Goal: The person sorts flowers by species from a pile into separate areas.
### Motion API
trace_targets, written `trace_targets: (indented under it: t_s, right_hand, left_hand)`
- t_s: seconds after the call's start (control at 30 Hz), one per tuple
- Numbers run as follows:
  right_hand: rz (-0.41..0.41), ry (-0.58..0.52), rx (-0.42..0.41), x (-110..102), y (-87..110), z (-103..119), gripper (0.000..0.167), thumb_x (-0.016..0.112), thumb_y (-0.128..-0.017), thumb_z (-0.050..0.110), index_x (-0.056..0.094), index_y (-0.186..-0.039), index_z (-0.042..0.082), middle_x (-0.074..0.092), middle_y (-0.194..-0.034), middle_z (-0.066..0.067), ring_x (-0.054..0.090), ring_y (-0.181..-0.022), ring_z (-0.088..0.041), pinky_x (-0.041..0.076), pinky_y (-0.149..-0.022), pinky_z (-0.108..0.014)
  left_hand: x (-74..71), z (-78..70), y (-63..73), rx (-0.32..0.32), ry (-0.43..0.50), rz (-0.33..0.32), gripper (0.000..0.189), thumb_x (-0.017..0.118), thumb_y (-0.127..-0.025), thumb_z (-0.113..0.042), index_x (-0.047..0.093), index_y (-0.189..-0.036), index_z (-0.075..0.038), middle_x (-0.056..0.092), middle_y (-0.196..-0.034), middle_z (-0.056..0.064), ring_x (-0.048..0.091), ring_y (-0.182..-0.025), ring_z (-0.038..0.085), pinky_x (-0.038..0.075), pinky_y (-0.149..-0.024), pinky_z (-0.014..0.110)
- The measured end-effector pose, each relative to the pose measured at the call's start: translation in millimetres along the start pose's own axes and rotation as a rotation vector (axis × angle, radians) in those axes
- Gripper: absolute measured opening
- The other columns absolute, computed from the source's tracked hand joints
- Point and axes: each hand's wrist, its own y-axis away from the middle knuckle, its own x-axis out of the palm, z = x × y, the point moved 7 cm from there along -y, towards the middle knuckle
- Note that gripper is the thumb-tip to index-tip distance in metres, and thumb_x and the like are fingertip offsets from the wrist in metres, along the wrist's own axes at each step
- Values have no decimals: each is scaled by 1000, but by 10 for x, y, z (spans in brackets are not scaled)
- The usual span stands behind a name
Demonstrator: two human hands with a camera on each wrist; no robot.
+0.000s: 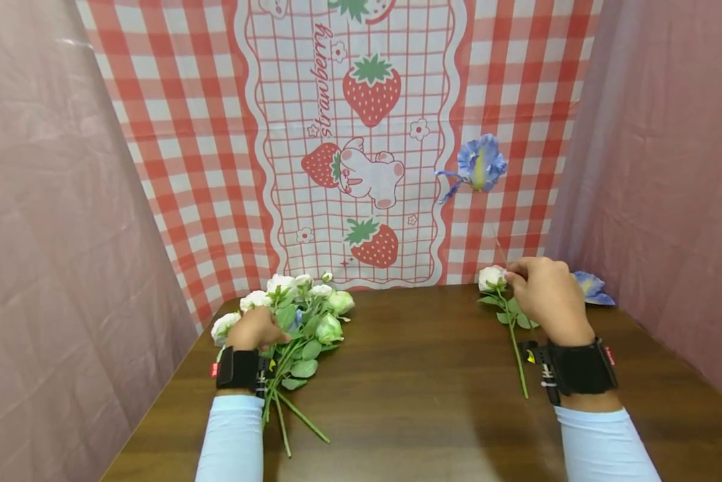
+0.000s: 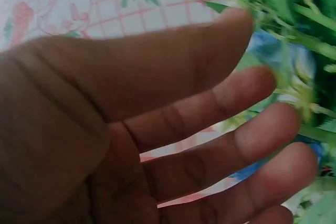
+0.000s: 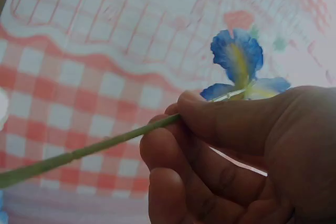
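Between thumb and forefinger, my right hand (image 1: pixel 548 298) pinches the green stem (image 3: pixel 113 141) of a blue iris (image 1: pixel 481 163). Its ruffled blue bloom with a yellow streak is held up in front of the checked cloth. My left hand (image 1: pixel 254 329) is at the left side of a bunch of artificial flowers, its fingers spread and loosely straight in the left wrist view. White roses (image 1: pixel 281 286), pale green roses (image 1: pixel 329 329) and leafy stems make up the bunch on the table. A bit of blue flower (image 2: pixel 283 56) shows among the leaves.
A single white rose (image 1: pixel 491 278) with a long stem lies on the brown table (image 1: pixel 409 402) by my right hand. Behind that hand is another blue flower (image 1: pixel 591 288). A strawberry-print cloth (image 1: pixel 370 177) hangs at the back, with pink curtains (image 1: pixel 65 201) at the sides.
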Motion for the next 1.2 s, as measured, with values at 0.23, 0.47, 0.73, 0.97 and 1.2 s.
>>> trace_targets:
  t_s: [0.23,0.47,0.73,0.97,1.2]
  right_hand:
    - [31,22,106,36,-22,-425,22,63,-102,17,75,-105,-1,72,-93,-26,66,-73,-42,48,-54,-51]
    - [141,29,265,46,14,-829,31,58,-104,23,71,-117,-1,68,-107,-29,59,-95,-59,46,-67,-63]
    - [174,44,331,38,73,-1157,27,59,-103,23,71,-108,-1,65,-107,-33,55,-98,-63,46,-72,-65]
    - [209,43,379,121,99,-1375,28,59,-102,23,71,-109,-1,63,-109,-34,55,-101,-62,47,-71,-63]
    - [205,39,390,190,153,-1597,25,63,-97,20,71,-107,-2,60,-109,-39,54,-98,-64,47,-67,-64]
  left_hand:
    - [142,46,-15,-13,-39,84,31,88,-83,-20,71,-62,-4,61,-55,4,56,-51,14,45,-53,28]
    - [173,43,-5,9,-129,57,29,93,-74,-16,69,-60,-7,59,-55,1,56,-54,15,46,-53,29]
    - [231,51,-72,-12,-153,55,27,92,-75,-15,70,-61,-7,60,-60,3,55,-58,18,46,-53,30]
    - [226,49,-71,-11,-139,44,26,92,-76,-15,70,-65,-7,63,-69,5,56,-65,21,48,-57,33]
    - [178,39,-73,8,-130,30,26,91,-77,-18,69,-74,-6,64,-78,6,59,-72,23,52,-66,40]
